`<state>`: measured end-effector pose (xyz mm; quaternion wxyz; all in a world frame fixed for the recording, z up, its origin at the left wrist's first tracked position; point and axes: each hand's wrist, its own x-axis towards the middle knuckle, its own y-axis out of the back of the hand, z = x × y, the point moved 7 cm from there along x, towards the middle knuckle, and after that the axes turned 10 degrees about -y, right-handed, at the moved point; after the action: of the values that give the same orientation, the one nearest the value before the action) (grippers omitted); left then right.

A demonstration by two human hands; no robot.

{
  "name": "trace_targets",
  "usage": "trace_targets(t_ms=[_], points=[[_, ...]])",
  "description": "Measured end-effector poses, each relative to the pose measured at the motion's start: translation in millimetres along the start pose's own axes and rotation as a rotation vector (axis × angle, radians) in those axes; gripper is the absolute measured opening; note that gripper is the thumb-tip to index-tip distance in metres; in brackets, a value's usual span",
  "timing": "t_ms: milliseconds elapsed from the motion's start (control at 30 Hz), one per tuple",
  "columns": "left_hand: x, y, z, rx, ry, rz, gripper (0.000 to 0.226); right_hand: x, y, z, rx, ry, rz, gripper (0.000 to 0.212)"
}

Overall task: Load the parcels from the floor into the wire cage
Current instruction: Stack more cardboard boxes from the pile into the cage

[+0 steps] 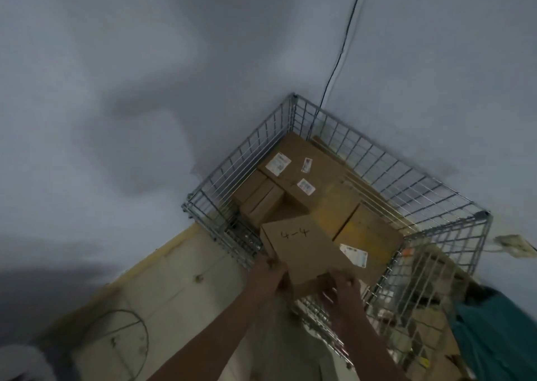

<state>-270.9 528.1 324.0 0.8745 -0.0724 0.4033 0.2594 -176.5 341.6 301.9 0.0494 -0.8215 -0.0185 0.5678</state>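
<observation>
Wire cage [436, 188] in wall corner, already stacked with cardboard boxes. Biggest box [293, 174] has three white labels (print too blurry to read). Parcel [302, 249] marked "4-4" sits over near rim, left hand [268, 276] and right hand [341, 292] gripping its near edge.

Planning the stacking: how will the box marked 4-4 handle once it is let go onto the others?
The box looks stiff, its edges straight. It is probably light, held tilted by the left hand and right hand. The boxes below sit uneven, so it may tip.
</observation>
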Motion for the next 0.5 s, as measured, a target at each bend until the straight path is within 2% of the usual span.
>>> trace_targets(t_ms=[67, 100, 233, 267, 367, 500], points=[[39, -4, 6, 0.062, 0.063, -0.054, 0.013, 49, -12, -10, -0.046, -0.023, 0.053, 0.048], [60, -7, 7, 0.097, 0.088, -0.078, 0.009, 74, -15, -12, -0.059, -0.048, 0.084, 0.041], [157, -5, -7, 0.304, 0.155, -0.188, 0.026, 178, -25, -14, -0.126, -0.138, 0.104, 0.028], [182, 2, -12, 0.348, 0.152, -0.185, 0.028, 202, -28, -16, -0.147, -0.137, 0.124, 0.028], [252, 30, -30, 0.408, 0.164, -0.112, 0.025, 272, -28, -13, -0.181, -0.143, 0.202, 0.047], [325, 50, -74, 0.486, 0.302, -0.164, 0.015, 348, -32, 6, -0.144, -0.151, 0.199, 0.054]])
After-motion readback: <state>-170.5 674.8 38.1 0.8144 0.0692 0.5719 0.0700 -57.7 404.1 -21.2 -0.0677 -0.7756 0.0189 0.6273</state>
